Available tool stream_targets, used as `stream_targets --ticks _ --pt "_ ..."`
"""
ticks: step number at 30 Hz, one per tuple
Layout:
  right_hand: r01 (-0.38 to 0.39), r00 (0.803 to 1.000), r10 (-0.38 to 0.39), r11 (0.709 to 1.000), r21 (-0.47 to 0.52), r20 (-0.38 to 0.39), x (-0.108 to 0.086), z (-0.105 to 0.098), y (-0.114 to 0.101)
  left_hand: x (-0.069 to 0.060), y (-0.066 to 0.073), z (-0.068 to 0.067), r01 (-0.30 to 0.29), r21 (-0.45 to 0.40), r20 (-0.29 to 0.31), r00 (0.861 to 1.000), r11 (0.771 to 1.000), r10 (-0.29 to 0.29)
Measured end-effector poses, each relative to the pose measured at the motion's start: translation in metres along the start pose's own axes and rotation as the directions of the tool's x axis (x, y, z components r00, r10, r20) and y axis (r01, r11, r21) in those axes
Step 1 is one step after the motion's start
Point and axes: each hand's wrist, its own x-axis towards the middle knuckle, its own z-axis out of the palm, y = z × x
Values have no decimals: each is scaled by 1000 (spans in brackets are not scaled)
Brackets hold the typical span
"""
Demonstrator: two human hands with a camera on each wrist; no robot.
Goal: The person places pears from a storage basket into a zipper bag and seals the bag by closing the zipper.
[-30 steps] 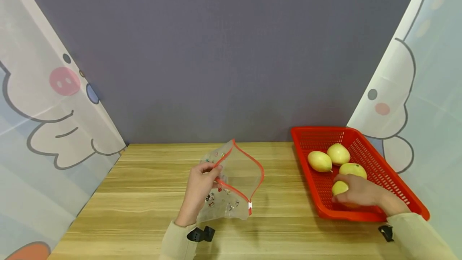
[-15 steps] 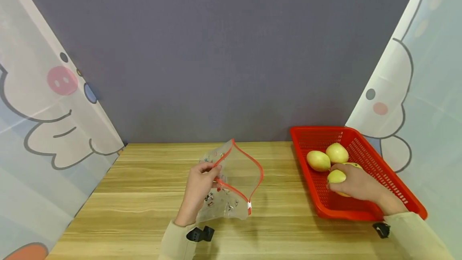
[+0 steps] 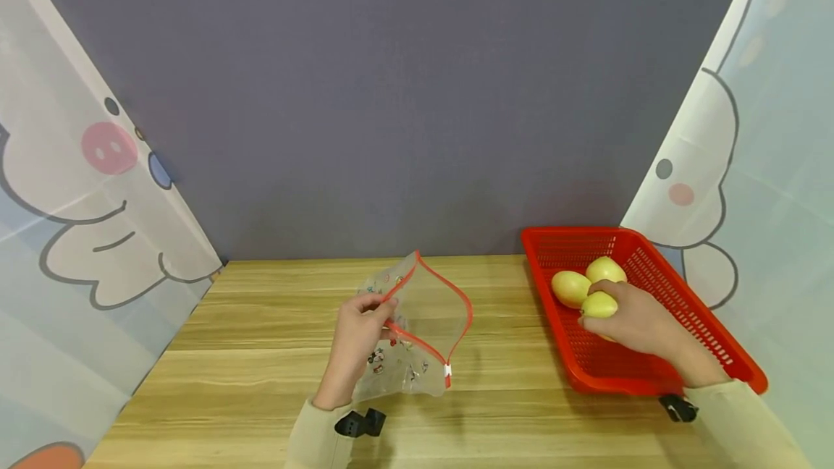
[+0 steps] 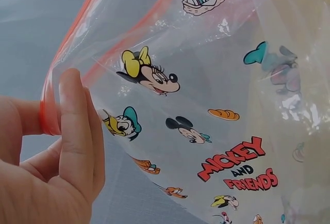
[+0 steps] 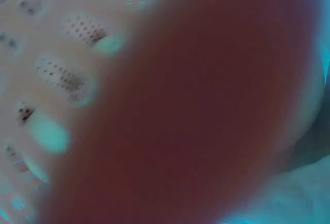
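Observation:
My left hand (image 3: 361,328) pinches the red-edged rim of a clear zip bag (image 3: 417,375) above the table. The bag's mouth gapes to the right, with a white slider at its lower corner. In the left wrist view, cartoon prints cover the bag (image 4: 191,105), and the thumb and fingers hold its red zip edge. Inside the red basket (image 3: 567,360), my right hand (image 3: 638,320) grips a tapered yellow fruit (image 3: 599,305), its kind unclear. Two more yellow fruits, one left (image 3: 570,288) and one behind (image 3: 606,269), lie there. A dark blur mostly fills the right wrist view.
The perforated basket stands at the right of the wooden table (image 3: 260,353). A grey backdrop (image 3: 391,107) rises behind the table. Printed curtains flank both sides, the right one (image 3: 769,237) close to the basket.
My right hand has moved left and slightly away from me within the basket, carrying the yellow fruit and covering another one seen earlier. My left hand and the bag stay nearly still.

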Motion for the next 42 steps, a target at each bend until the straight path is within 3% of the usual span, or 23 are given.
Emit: stream_targets --ticks 12,20,31,42 --pt "-11 999 13 999 44 -47 -4 -6 -27 0 0 0 3 -9 4 1000 1000 -3" --pt "35 993 -27 997 69 -112 -2 -7 -52 0 2 0 -1 -4 -5 1000 1000 1" --pt "71 989 -49 986 153 -140 0 -5 -78 0 -1 1 -2 -5 1 1000 1000 2" --pt "149 975 -101 959 243 -199 5 4 -107 0 0 1 -10 7 -1 1000 1000 10"
